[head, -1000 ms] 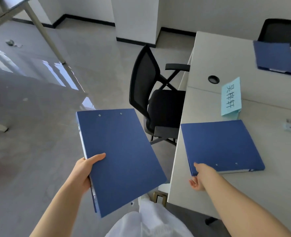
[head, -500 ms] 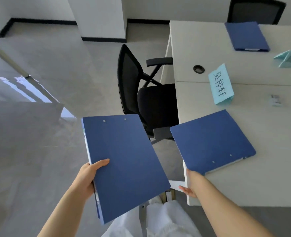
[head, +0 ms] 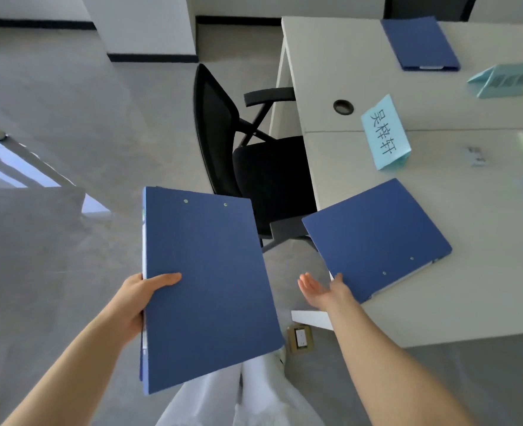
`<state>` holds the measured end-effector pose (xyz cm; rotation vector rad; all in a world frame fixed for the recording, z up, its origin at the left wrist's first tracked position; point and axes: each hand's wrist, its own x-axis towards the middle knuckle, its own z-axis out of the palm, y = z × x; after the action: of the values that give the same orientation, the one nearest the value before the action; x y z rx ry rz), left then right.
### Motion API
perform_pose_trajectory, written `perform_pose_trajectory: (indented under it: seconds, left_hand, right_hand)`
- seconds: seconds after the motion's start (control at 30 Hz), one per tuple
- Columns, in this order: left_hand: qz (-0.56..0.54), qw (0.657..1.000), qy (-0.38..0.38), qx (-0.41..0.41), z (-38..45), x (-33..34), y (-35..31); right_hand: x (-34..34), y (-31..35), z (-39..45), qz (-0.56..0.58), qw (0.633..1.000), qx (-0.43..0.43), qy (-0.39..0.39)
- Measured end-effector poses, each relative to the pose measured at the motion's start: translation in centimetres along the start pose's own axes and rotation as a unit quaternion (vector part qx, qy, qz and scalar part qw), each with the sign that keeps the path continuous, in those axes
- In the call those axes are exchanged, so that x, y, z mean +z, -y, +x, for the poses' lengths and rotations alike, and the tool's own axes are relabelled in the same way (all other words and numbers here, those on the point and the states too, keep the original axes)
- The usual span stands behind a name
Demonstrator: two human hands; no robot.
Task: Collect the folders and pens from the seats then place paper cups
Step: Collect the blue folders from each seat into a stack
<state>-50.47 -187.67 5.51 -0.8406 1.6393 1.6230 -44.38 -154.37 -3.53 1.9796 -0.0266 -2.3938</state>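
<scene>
My left hand (head: pixel 137 302) grips a blue folder (head: pixel 204 284) by its left edge, thumb on the cover, and holds it out over the floor. A second blue folder (head: pixel 377 238) lies turned on the white table (head: pixel 469 296), with its near left corner hanging past the table edge. At that corner is my right hand (head: pixel 323 292), palm up with fingers stretched out to the left, the thumb touching the folder's edge. A third blue folder (head: pixel 420 44) lies at the table's far side. No pens or cups show.
A black office chair (head: pixel 254 167) is pushed in at the table's left side, just beyond both folders. Folded light-blue name cards (head: pixel 386 133) (head: pixel 506 79) stand on the table near a cable hole (head: pixel 343 106). A floor socket (head: pixel 300 338) sits by my feet.
The table folder has been dragged and turned so that its corner overhangs the edge. My right hand has turned palm up beside it. The view has shifted left and closer; the held folder stays put.
</scene>
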Motion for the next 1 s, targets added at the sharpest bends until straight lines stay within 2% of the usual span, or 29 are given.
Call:
perform_pose_trajectory:
  seconds: [0.1, 0.27, 0.43, 0.77, 0.9, 1.0]
  left_hand:
    - [0.010, 1.000, 0.010, -0.001, 0.5, -0.3, -0.2]
    - [0.010, 1.000, 0.019, 0.009, 0.1, -0.6, -0.3]
    - [0.003, 0.999, 0.028, 0.021, -0.9, -1.0, -1.1]
    - [-0.015, 0.997, 0.046, 0.063, -2.9, -0.8, -1.7]
    - [-0.036, 0.995, 0.057, 0.074, -3.5, -0.7, -2.4]
    - [-0.051, 0.994, 0.061, 0.080, -3.5, -0.8, -3.2]
  right_hand:
    - [0.5, 0.2, 0.8, 0.073, 0.996, -0.037, 0.027]
    - [0.8, 0.0, 1.8, 0.126, 0.989, -0.082, 0.008]
    - [-0.3, -1.2, 1.6, 0.282, 0.955, -0.087, 0.031]
    - [-1.2, -1.7, -4.4, 0.222, 0.951, -0.200, 0.083]
    - [-1.1, -2.9, -7.7, 0.190, 0.944, -0.229, 0.146]
    - [-1.2, -5.0, -9.9, 0.124, 0.944, -0.242, 0.189]
